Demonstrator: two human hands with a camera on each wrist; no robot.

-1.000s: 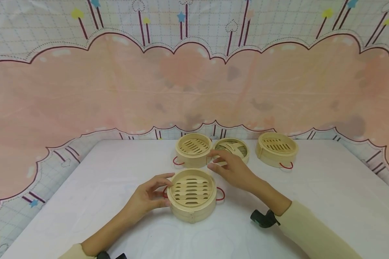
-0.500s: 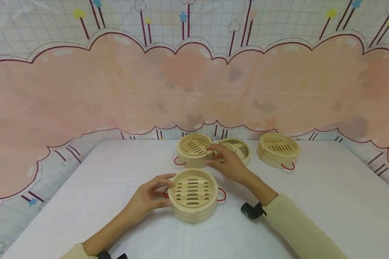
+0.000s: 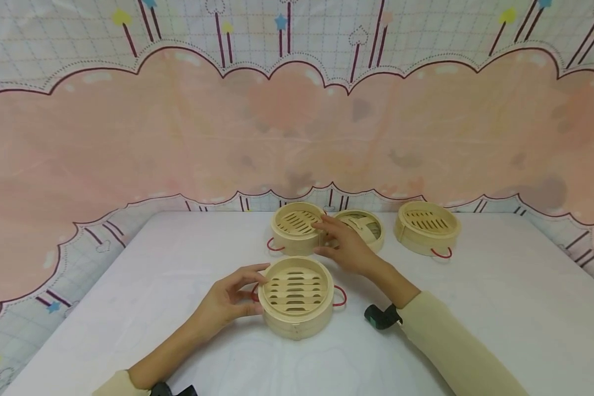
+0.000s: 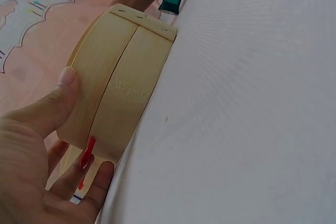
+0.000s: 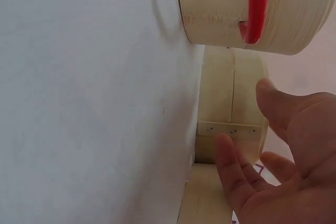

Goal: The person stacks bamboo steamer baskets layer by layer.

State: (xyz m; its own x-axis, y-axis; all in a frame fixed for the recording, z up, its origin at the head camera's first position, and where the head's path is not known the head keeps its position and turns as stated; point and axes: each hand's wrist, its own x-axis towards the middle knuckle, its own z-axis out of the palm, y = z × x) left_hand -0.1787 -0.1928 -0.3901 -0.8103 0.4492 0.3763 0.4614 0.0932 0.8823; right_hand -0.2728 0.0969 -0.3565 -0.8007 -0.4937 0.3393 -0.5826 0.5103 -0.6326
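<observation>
The near bamboo steamer (image 3: 297, 330), round with a slatted inside and red side handles, stands on the white table. My left hand (image 3: 232, 297) holds its left side. In the left wrist view the thumb lies along the steamer's upper edge (image 4: 94, 72) and the fingers curl below, by the red handle (image 4: 88, 153). Behind it, a second slatted steamer (image 3: 294, 246) stands at the back. My right hand (image 3: 346, 245) grips its right side, with fingertips at the rim and wall. In the right wrist view the fingers overlap its stapled seam (image 5: 233, 129).
A round woven lid (image 3: 371, 228) lies at the back, partly behind the right hand. Further right stands a third steamer (image 3: 425, 242) with a red handle. The white tabletop (image 3: 500, 308) meets a patterned cloth backdrop (image 3: 203, 137).
My right hand has moved slightly left, from beside the back steamer onto its right side. The left hand keeps its hold on the near steamer, and the steamers stay in place.
</observation>
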